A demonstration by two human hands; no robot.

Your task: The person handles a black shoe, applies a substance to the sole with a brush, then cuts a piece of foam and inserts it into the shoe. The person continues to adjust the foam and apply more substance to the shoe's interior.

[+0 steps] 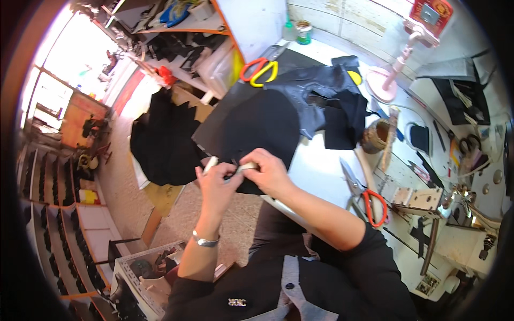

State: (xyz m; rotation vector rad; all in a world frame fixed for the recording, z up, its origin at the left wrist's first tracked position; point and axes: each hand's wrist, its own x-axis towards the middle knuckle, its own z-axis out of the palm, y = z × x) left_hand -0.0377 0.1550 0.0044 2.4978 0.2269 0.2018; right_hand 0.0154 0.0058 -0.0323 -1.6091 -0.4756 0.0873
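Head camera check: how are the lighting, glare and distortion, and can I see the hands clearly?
Head view: daylight blows out the upper left to white; fisheye bends the table edge and shelves toward a dark rim; the left hand and right hand sit mid-frame, evenly lit, slightly soft, on black fabric whose detail is lost in darkness.

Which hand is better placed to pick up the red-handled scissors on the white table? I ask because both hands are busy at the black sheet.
Probably the right hand. The red-handled scissors lie on its side, beside the right forearm. The left hand holds a white pen-like tool and would have to cross over.
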